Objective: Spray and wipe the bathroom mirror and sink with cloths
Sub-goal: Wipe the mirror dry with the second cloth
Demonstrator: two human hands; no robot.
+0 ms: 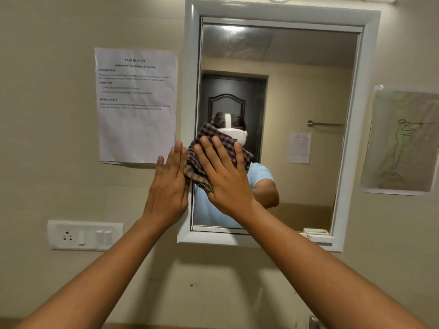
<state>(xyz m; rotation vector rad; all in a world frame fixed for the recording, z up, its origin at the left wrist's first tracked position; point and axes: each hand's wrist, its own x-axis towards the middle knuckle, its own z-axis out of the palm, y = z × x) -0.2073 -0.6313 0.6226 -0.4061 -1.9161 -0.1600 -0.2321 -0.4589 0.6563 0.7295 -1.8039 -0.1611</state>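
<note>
A wall mirror [297, 91] in a white frame [190, 91] fills the upper middle of the view. My right hand [225, 176] lies flat with straight fingers on a dark checked cloth [197, 167] and presses it against the lower left of the glass. My left hand [169, 184] is held up with straight fingers, resting against the frame's left edge beside the cloth. The sink and a spray bottle are out of view.
A printed task sheet [136, 103] is taped left of the mirror, with a white switch and socket plate [84, 235] below it. A drawing on paper [403, 141] hangs at the right. A small white item [316, 232] sits on the frame's lower right ledge.
</note>
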